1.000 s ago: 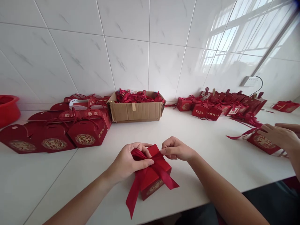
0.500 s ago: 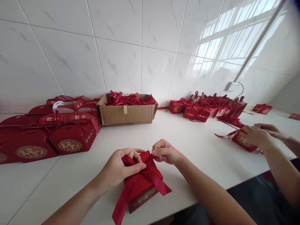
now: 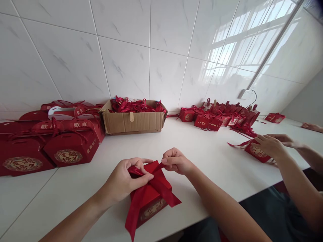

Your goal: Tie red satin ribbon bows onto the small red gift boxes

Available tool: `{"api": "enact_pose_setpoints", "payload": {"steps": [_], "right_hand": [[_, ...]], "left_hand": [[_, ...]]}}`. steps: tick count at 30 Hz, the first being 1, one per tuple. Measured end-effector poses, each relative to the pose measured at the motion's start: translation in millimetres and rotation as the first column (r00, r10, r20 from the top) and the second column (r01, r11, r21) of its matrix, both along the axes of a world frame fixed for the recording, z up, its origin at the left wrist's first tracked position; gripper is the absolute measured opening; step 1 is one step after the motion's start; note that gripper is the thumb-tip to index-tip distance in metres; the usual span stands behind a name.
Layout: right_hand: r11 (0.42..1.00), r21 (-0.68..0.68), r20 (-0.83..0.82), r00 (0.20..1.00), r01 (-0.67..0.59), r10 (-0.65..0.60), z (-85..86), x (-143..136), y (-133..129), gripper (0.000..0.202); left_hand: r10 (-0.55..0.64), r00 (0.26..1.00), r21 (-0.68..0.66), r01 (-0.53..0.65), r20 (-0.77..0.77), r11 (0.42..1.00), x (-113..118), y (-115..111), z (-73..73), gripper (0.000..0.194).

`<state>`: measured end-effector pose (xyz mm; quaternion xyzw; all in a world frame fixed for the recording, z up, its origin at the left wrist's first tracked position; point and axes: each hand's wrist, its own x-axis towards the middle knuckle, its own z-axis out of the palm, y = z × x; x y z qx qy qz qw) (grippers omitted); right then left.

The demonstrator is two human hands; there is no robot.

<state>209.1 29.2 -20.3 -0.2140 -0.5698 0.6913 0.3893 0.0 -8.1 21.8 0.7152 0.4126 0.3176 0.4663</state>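
Note:
A small red gift box [image 3: 150, 211] with a gold print on its side sits near the table's front edge. Across its top lies a red satin ribbon [image 3: 165, 192], its two tails hanging over the sides. My left hand [image 3: 126, 179] pinches a ribbon loop between thumb and fingers at the left of the knot. On the other side, my right hand [image 3: 176, 161] grips another part of the ribbon between thumb and forefinger, just above the box's far right corner. The knot itself is partly covered by my left thumb.
Larger red handled boxes [image 3: 72, 148] are stacked at the left. A cardboard carton [image 3: 133, 123] full of red ribbons stands by the tiled wall. Small red boxes [image 3: 208, 121] cluster at the back right. To my right, a co-worker's hands [image 3: 271, 144] handle another red box [image 3: 256, 151].
The view has shifted slightly, so everything sits a little further left. Both my hands keep their hold on the ribbon; its front left tail has swung slightly towards the box.

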Motion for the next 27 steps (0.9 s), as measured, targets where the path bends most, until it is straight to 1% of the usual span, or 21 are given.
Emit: {"api": "enact_pose_setpoints", "payload": {"steps": [5,12,16,17,19,21,23,24,25,27], "right_hand": [[1.0,0.016,-0.002,1.0,-0.014,0.014,-2.4,1.4,1.8,0.037],[0.999,0.041,0.011,0.999,-0.031,0.03,-4.9,3.1,2.3,0.037],[0.997,0.056,0.047,0.998,-0.045,0.042,-3.8,3.4,0.9,0.039],[0.997,0.055,0.074,0.996,-0.062,0.058,-2.6,5.1,1.4,0.038],[0.991,0.064,0.203,0.974,-0.117,0.102,1.6,11.8,4.4,0.038],[0.979,0.099,0.369,0.921,-0.176,0.128,7.8,22.2,9.1,0.038],[0.962,0.161,0.489,0.864,-0.221,0.117,14.3,32.8,12.1,0.041],[0.949,0.19,0.534,0.838,-0.251,0.115,16.8,36.6,11.6,0.046],[0.935,0.211,0.58,0.806,-0.287,0.116,18.2,38.5,9.0,0.059],[0.9,0.235,0.676,0.727,-0.367,0.12,16.8,35.9,-2.2,0.102]], "left_hand": [[0.006,1.0,-0.004,-0.006,0.007,1.0,-0.9,-0.8,1.6,0.035],[0.005,1.0,-0.011,-0.005,0.006,1.0,-3.7,0.5,-1.9,0.036],[0.002,1.0,-0.006,-0.002,-0.009,1.0,-5.0,1.2,-3.2,0.034],[-0.003,1.0,0.003,0.003,-0.016,1.0,-5.7,1.7,-4.1,0.034],[-0.021,0.999,0.025,0.022,-0.026,0.999,-7.3,3.0,-6.2,0.034],[-0.037,0.999,0.051,0.038,-0.033,0.998,-8.7,4.0,-7.9,0.034],[-0.04,0.999,0.068,0.042,-0.03,0.997,-9.6,4.0,-8.3,0.032],[-0.035,0.999,0.074,0.037,-0.026,0.997,-9.7,3.5,-8.1,0.032],[-0.028,0.999,0.078,0.029,-0.02,0.997,-9.7,2.7,-7.8,0.031],[-0.014,1.0,0.08,0.015,-0.006,0.997,-9.3,0.9,-7.9,0.03]]}}
